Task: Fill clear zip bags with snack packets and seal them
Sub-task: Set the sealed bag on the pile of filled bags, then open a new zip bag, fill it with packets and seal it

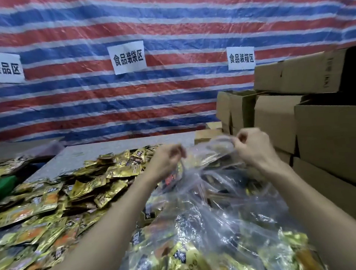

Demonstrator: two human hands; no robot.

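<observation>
Both the left hand (168, 159) and right hand (252, 145) pinch the limp, slippery clear bag (209, 206) at its mouth, heavy packets (175, 259) sagging below.

A clear bag (209, 206) lies on the near right part of the table (111, 152), bulging and crumpled. Its mouth is lifted toward the table's far edge, with the left hand (166, 161) and right hand (253, 146) each pinching one end. Gold packets (82, 190) with orange and black print lie heaped loose across the table's left and middle. More of them fill the bag.
</observation>
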